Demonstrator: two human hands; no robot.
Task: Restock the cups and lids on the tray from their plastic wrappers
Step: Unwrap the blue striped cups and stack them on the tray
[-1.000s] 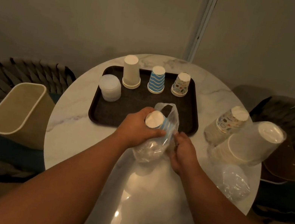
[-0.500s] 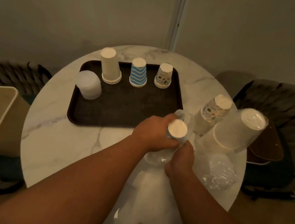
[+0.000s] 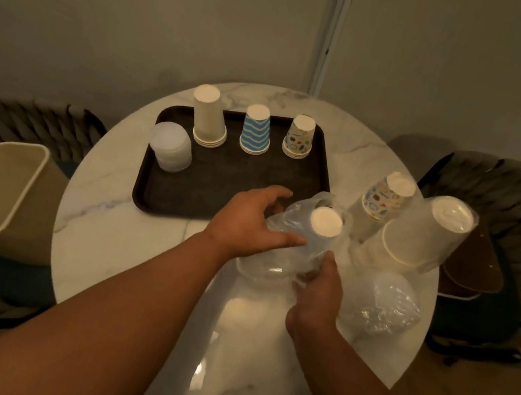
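Over the marble table (image 3: 112,241), both hands' fingers (image 3: 283,238) grip the wrapped cup stack (image 3: 309,237).

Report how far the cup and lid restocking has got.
Done: the tray already carries a lid stack and three upside-down cup stacks. In hand: the left hand and right hand hold a wrapped cup stack, plastic not yet off. Left: two more wrapped cup stacks and a wrapped bundle wait on the table.

desk (image 3: 125,243): glossy white marble, grey veins
tray (image 3: 218,190): dark, matt
cups (image 3: 255,133): matt paper
wrapper (image 3: 278,263): clear, crinkled, shiny plastic
lids (image 3: 170,150): translucent plastic
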